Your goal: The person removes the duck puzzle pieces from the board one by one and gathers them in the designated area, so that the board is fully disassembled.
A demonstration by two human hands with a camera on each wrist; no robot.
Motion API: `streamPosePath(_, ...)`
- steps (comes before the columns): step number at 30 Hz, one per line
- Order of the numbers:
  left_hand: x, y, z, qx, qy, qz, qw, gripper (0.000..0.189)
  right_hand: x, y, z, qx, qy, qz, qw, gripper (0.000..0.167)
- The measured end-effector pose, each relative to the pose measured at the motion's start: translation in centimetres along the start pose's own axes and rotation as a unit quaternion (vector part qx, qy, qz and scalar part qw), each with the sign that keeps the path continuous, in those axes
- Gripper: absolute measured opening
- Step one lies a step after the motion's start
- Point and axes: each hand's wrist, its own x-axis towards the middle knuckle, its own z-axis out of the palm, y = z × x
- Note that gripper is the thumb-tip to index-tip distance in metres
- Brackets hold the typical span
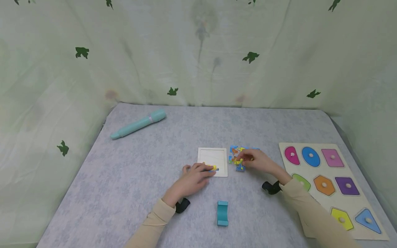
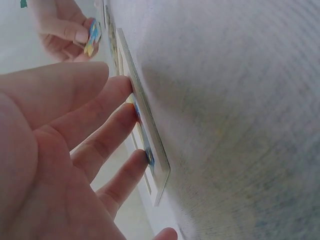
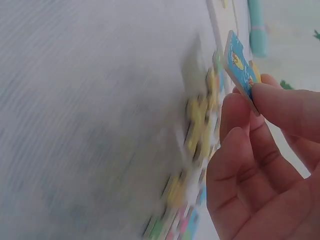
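My right hand (image 1: 255,160) pinches a blue and yellow jigsaw piece (image 3: 239,65) between thumb and fingers, raised over the table. Beneath and beside it lie several other jigsaw pieces (image 1: 234,150), partly hidden by the hand. My left hand (image 1: 193,179) rests with outstretched fingers on the near left part of a square white puzzle frame (image 1: 212,151). Under those fingertips, in the frame's near part, a blue and yellow piece (image 2: 145,135) shows; most of it is covered in the head view.
A wooden shape board (image 1: 313,184) with knobbed coloured shapes lies at the right, under the right forearm. Near the front is a teal curved block (image 1: 222,213). A teal pen-shaped object (image 1: 139,124) lies at the back left. A pale curtain (image 1: 149,51) hangs behind the table.
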Motion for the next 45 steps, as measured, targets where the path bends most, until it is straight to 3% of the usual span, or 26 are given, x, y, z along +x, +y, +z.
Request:
streamPosePath(13,0.0,0.0,0.1,-0.012,-0.001,-0.004,0.9999,0.035,-3.9,2.7,-2.3,-0.014,0.020,0.039,0.9989,0.013)
streamPosePath(25,-0.1,-0.1,0.2,-0.025,0.001,-0.005,0.9997,0.036,-4.8,3.4,-1.9,-0.009,0.011,0.062,0.9980,0.013)
streamPosePath(30,-0.1,-0.2,0.2,-0.021,0.002,-0.003,0.9998,0.036,-4.7,2.9,-1.2,-0.061,0.027,0.059,0.9960,0.012)
streamPosePath(38,-0.1,-0.1,0.2,-0.022,0.003,-0.003,0.9998,0.036,-4.3,1.4,-0.3,-0.160,0.040,0.061,0.9845,0.012)
streamPosePath(45,-0.2,-0.2,0.2,-0.016,0.004,0.004,0.9999,0.037,-4.3,1.3,-0.3,-0.165,0.039,0.055,0.9839,0.013)
